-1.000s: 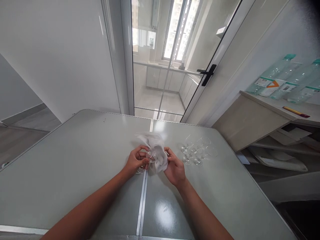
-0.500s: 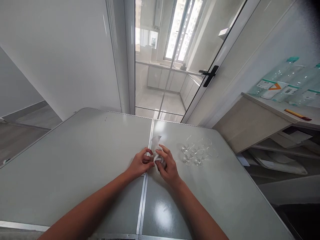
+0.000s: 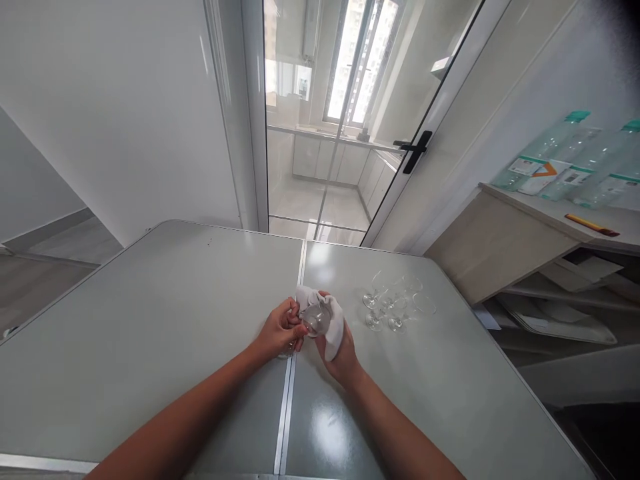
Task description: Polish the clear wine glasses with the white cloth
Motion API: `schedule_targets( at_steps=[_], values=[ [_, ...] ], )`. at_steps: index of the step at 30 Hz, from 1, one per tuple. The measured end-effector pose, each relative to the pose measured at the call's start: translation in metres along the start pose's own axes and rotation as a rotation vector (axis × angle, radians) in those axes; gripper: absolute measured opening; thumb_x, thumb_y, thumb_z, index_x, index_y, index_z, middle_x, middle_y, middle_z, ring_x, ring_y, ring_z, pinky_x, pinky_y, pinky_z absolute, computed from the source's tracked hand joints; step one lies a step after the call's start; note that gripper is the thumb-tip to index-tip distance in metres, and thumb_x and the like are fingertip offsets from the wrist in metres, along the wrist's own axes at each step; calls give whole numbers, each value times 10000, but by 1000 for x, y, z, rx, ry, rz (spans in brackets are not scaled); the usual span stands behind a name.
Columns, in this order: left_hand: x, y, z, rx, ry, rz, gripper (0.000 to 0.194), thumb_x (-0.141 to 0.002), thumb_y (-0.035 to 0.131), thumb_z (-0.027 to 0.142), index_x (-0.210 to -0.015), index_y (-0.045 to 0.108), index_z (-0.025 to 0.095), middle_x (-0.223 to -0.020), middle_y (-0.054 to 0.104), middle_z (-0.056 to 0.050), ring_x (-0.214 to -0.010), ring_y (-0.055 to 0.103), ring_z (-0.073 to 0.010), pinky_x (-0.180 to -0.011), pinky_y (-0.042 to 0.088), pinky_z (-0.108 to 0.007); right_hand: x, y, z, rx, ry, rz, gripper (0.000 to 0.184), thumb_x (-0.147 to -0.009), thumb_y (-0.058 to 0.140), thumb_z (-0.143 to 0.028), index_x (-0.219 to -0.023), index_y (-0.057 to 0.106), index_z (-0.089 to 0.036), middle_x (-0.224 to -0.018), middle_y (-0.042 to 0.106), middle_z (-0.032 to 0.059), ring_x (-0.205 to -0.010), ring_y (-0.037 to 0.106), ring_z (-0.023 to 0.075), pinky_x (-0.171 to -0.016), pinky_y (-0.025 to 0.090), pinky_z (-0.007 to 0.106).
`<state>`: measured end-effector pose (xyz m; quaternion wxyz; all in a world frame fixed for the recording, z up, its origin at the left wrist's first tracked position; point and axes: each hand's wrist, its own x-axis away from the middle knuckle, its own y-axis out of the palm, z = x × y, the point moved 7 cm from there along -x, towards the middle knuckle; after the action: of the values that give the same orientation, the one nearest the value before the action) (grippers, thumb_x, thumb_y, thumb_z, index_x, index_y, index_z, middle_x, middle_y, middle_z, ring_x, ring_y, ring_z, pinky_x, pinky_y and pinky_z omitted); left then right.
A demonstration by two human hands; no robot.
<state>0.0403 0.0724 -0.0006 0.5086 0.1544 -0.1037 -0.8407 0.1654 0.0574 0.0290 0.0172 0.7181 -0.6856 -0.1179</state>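
Apparently I'm at the wiping, my left hand [image 3: 274,333] gripping the glass [image 3: 316,321] over the worktop [image 3: 150,320], my right hand [image 3: 345,363] pressing the cloth [image 3: 335,337] against it; turning it would want gentle fingers.

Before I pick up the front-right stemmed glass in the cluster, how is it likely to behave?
That stemmed glass looks thin and clear, so probably fragile. Its bowl rides on a slender stem above a flat foot, so a high push could tip it. The neighbouring glasses stand close, so it may clink against them.
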Motion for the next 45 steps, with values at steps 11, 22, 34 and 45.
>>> schedule_targets(
  at_steps=[11,22,34,45],
  values=[
    [-3,-13,-3,-385,30,119,534,-780,767,489,-673,320,218,-605,348,79,-531,367,-80,-500,262,-210,-1,1,23,-173,106,-1,651,-818,759,-533,-1347,489,-267,-1065,676,60,-836,665,202,-725,560,321],
    [3,-17,2,-678,47,190,527,-766,786,438,-552,373,190,-528,332,75,-534,288,-88,-527,222,-230,1,-8,40,15,238,113,562,-923,477,-703,-690,567,-199,-648,533,-6,-589,474,139,-548,426,261],
    [0,-21,14,-539,115,209,414,-938,596,471,-693,408,197,-642,376,57,-606,343,-113,-587,296,-238,1,14,41,-222,308,-106,430,-853,701,-611,-921,679,-187,-708,635,10,-634,549,143,-571,437,241],
    [-3,-23,10,23,118,246,399,-823,799,359,-1057,503,231,-1141,644,-66,-1003,625,-202,-868,490,-309,-1,17,42,-271,466,-230,390,-744,796,-528,-767,709,-149,-645,627,17,-598,505,138,-547,378,247]
  ],
)
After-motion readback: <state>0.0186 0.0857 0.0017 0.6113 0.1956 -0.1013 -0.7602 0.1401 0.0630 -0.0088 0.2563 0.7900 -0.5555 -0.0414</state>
